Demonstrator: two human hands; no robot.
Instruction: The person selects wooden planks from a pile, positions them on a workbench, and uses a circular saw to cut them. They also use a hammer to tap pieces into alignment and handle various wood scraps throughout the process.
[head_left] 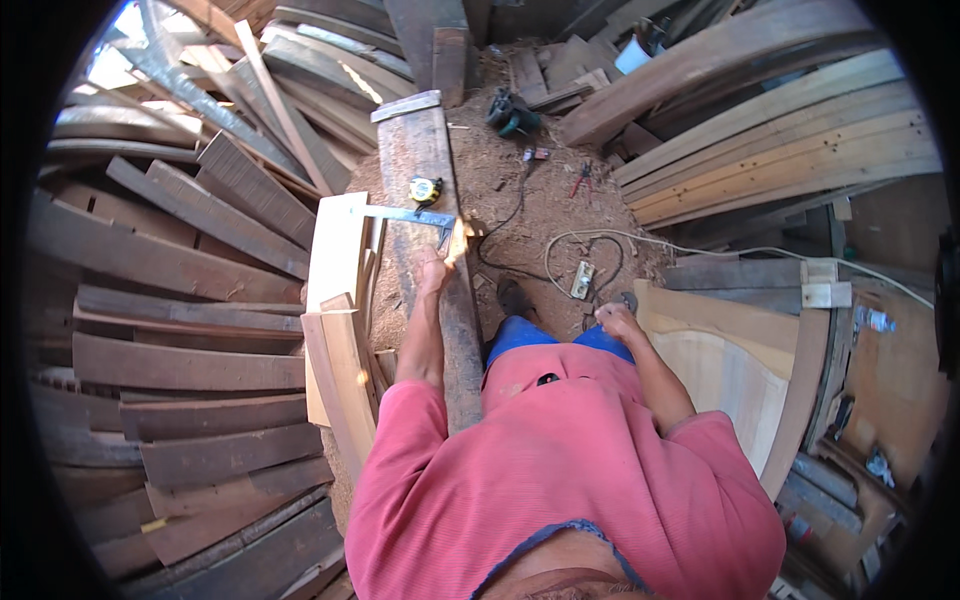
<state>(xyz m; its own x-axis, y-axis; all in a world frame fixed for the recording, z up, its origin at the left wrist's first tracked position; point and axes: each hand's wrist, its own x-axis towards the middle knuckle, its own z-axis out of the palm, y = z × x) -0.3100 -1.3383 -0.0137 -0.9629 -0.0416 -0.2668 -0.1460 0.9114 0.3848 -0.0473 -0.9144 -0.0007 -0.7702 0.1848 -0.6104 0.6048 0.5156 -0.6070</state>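
My left hand (432, 272) reaches over a long worn plank (425, 140), fingers closed around the lower end of a metal try square (405, 214). The square's blade lies across the plank toward a pale board (337, 245) on the left. A yellow and black tape measure (425, 190) rests on the plank just beyond the square. Bright sunlight falls on the plank's edge beside my fingers. My right hand (620, 321) is by my right knee, fingers curled; whether anything is inside them is hidden.
Timber is stacked along the left (190, 360) and far right (780, 150). On the sawdust floor are a green power tool (514, 112), red pliers (582, 180) and a socket strip (582, 280) with looping cable. A panelled wooden piece (720, 370) stands right of me.
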